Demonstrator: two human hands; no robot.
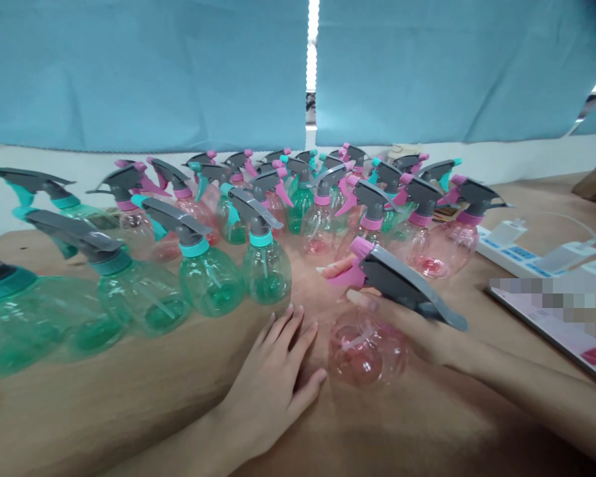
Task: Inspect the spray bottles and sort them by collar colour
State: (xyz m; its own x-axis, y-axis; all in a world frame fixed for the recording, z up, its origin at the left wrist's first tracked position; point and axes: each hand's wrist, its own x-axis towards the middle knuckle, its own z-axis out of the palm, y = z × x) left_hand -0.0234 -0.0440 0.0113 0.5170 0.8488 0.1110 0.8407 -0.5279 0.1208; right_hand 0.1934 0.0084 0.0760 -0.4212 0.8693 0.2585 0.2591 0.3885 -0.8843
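Observation:
My right hand is wrapped round the neck of a pink spray bottle with a grey trigger head, one finger lying on its pink trigger. The bottle stands on the brown table just in front of me. To the left of that bottle, my left hand lies flat on the table, fingers stretched out and holding nothing. Just beyond its fingertips stands a green spray bottle.
Several green and pink spray bottles crowd the table from the far left to the back right. A white power strip with plugs and a flat card lie at the right. Blue curtains hang behind.

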